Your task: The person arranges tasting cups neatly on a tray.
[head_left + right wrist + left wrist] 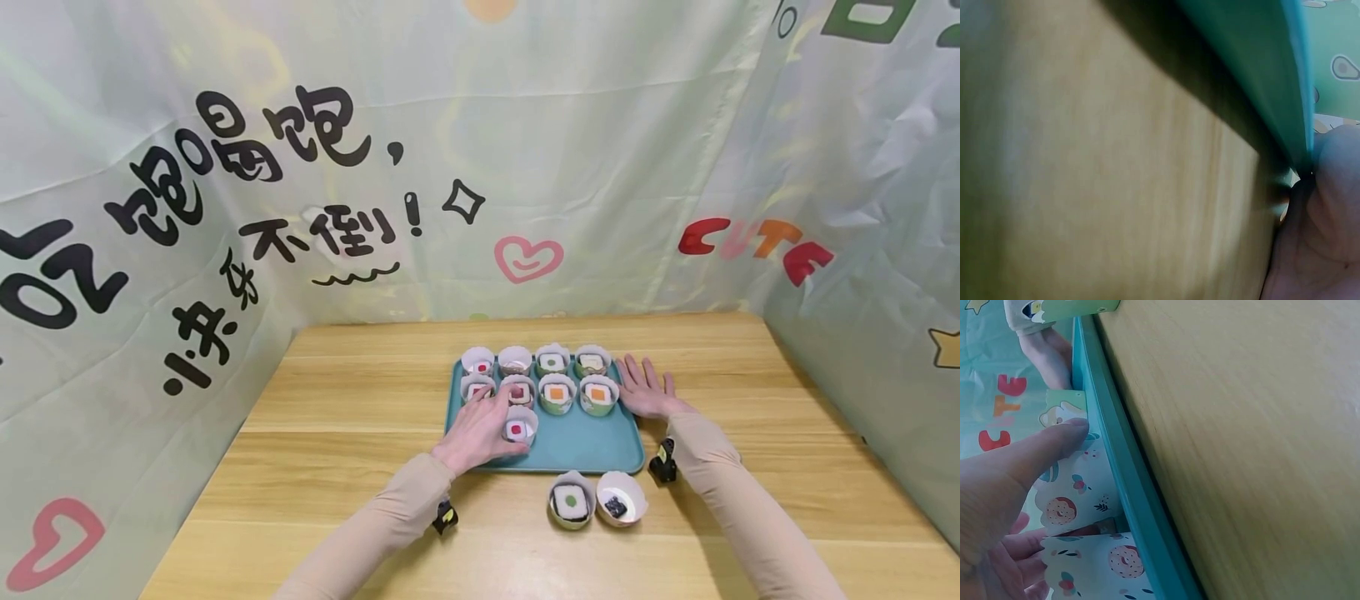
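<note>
A teal tray [592, 443] holds several paper cups, each seen with a small square sushi-like piece or a pale inside. My left hand [474, 429] reaches over the tray's front left, thumb and index finger around a patterned paper cup [531, 421] with a red-dotted white piece in it. In the left wrist view the thumb lies along that cup's printed side, and a second donut-print cup [1097, 569] stands nearer. My right hand [645, 390] lies with fingers spread at the tray's right edge, touching its rim beside a green cup [599, 402].
Two more cups stand on the wooden table [337, 417] in front of the tray: a green cup [572, 504] with a green-dotted piece and a white cup [628, 492] with a dark piece inside. Printed cloth walls [450, 100] enclose the table at back and sides.
</note>
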`<state>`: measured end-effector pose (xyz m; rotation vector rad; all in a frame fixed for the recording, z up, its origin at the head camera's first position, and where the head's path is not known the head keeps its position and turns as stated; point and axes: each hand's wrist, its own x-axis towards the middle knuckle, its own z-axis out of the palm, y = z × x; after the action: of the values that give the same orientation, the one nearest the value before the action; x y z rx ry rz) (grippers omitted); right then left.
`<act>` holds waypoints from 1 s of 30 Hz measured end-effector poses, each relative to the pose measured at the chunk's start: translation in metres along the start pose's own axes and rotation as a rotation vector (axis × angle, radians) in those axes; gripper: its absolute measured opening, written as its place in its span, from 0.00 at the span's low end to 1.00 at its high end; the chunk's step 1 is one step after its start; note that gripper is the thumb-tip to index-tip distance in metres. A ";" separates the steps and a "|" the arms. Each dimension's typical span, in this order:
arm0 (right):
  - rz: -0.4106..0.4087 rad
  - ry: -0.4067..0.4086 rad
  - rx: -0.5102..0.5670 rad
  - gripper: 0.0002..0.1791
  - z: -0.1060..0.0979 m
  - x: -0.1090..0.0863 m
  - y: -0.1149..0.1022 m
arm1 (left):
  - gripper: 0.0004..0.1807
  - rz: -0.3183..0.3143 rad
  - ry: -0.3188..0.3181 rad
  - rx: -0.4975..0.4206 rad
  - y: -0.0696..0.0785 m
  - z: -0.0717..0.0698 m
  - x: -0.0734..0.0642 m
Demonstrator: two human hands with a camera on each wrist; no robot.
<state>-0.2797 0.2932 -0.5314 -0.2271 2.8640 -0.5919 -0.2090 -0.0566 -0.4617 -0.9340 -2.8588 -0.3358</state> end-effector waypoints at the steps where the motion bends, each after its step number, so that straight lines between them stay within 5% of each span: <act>1: 0.001 0.000 -0.001 0.62 0.000 0.000 0.000 | 0.50 0.000 -0.001 0.000 0.000 0.000 0.000; 7: 0.007 0.002 -0.014 0.59 0.000 0.000 -0.001 | 0.50 0.005 0.003 0.006 -0.001 0.001 0.000; 16: 0.001 -0.002 0.007 0.66 0.000 0.000 0.000 | 0.52 0.002 0.010 -0.026 -0.001 0.000 0.000; 30: 0.009 -0.009 0.007 0.59 -0.001 -0.002 -0.002 | 0.50 -0.031 0.134 0.020 -0.001 -0.002 -0.005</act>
<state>-0.2782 0.2923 -0.5291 -0.2150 2.8526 -0.5979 -0.2056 -0.0605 -0.4608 -0.8310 -2.7520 -0.3577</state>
